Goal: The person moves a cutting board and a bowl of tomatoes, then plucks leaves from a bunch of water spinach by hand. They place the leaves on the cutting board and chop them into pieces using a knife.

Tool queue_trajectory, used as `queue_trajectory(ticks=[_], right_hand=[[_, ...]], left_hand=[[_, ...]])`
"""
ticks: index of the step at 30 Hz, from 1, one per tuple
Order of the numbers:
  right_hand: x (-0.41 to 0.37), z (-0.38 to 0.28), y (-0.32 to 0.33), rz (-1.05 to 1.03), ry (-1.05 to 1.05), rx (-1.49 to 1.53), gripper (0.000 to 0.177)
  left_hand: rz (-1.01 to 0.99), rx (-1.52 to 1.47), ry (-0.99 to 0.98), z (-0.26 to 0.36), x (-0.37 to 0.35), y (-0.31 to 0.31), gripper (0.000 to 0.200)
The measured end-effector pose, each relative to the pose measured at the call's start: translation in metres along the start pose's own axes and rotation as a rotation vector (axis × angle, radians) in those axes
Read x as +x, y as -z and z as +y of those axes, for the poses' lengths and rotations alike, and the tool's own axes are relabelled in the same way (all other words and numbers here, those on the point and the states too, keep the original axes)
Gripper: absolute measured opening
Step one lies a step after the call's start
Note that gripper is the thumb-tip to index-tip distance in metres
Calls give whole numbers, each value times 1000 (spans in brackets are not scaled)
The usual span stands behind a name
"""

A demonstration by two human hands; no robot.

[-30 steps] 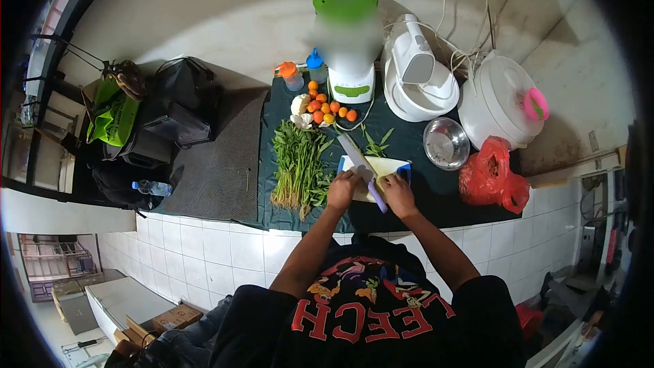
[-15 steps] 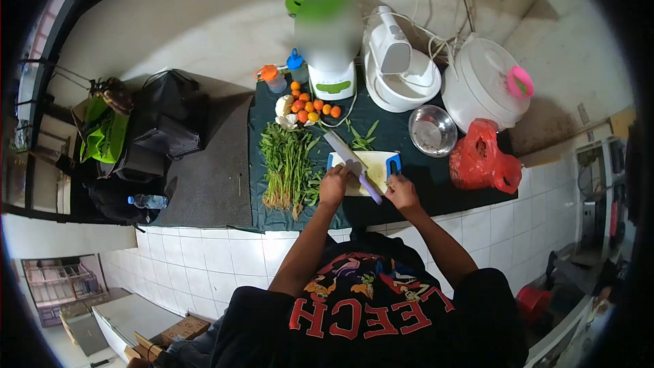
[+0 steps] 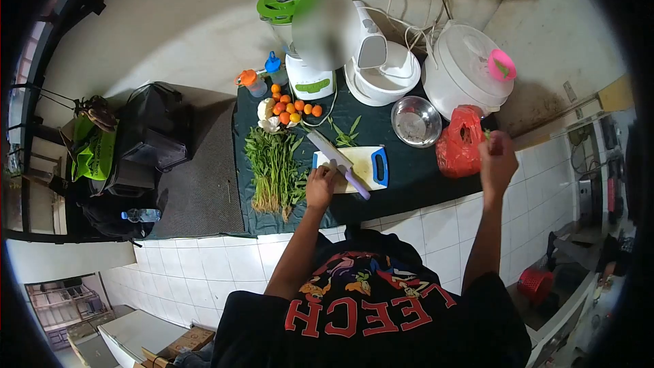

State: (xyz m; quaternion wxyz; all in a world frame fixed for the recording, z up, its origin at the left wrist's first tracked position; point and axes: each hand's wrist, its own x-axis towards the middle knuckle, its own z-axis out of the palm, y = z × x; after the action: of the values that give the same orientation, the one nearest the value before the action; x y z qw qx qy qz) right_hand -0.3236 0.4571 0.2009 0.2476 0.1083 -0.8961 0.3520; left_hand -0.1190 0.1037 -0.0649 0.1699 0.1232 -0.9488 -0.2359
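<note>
A knife (image 3: 338, 157) with a wide blade and a purple handle lies slantwise across the white cutting board (image 3: 366, 157), which has blue ends. My left hand (image 3: 321, 186) rests at the board's left end beside the blade, fingers laid forward and not wrapped around the knife. On the right, my right hand (image 3: 499, 162) is raised by the red plastic bag (image 3: 458, 146), fingers closed. A small green bit (image 3: 486, 134) shows at its fingertips; its kind is too small to make out. Leafy greens with roots (image 3: 274, 170) lie left of the board, and loose leaves (image 3: 346, 133) behind it.
Tomatoes (image 3: 294, 108) and garlic (image 3: 267, 111) sit behind the greens. At the back stand a blender (image 3: 310, 82), a stand mixer (image 3: 385, 75) and a white lidded tub (image 3: 466, 68). A metal bowl (image 3: 417, 123) is left of the bag.
My right hand has left the board's right end and swung right to the red bag. My left hand stays at the board's left end. The camera view has shifted slightly.
</note>
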Motion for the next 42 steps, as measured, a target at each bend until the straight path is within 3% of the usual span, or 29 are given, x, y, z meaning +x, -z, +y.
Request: queue_trajectory(ticks=[1,2,4,6,8,11,18,20,21,24,26,27,29,31,34,38,40,42], right_hand=[[9,-1,7,-28,-159,57,18],[16,9,7,-27,-160,57,18],[34,38,4,-177,-119,-61,17],[42,56,-12,-171,-62,58,17],[51,69,-27,-475,23,-7,11],[61,86,-55,-626,70,-231,10],[67,146,-97,-624,181,-495,17],[62,153,-98,-417,67,-427,19],[60,134,-88,-419,73,-426,19],[50,18,-45,-291,54,-507,18],[42,-20,-42,67,363,-430,15],[31,-34,-48,67,364,-429,15],[6,-55,-63,-55,571,-345,15],[-42,-63,-100,-413,359,-114,12],[-115,-53,-160,-810,347,6,14],[-177,-57,-200,-948,344,92,27],[-191,-63,-208,-956,347,66,32],[-198,-68,-212,-962,349,33,37]], left_hand=[[-1,-1,-1,0,-1,0,24],[-6,-2,5,0,-1,1,24],[-10,-6,11,2,-1,1,23],[7,9,-8,3,0,3,22],[-5,36,6,6,1,7,21],[-14,44,19,1,0,1,22],[-106,14,68,1,-1,15,25],[-63,-4,60,-2,-3,12,19],[-24,-21,48,-4,-3,8,15],[-15,-22,74,-7,-3,1,16],[-30,21,69,-11,-5,-5,16],[-42,64,60,-13,-4,-8,16],[-68,110,71,-15,-4,-14,16],[-97,157,80,-16,-4,-13,16],[-136,257,80,-17,0,2,15],[-60,130,171,-15,6,26,13],[-30,-48,299,-18,8,28,12],[3,-62,299,-19,12,33,13]])
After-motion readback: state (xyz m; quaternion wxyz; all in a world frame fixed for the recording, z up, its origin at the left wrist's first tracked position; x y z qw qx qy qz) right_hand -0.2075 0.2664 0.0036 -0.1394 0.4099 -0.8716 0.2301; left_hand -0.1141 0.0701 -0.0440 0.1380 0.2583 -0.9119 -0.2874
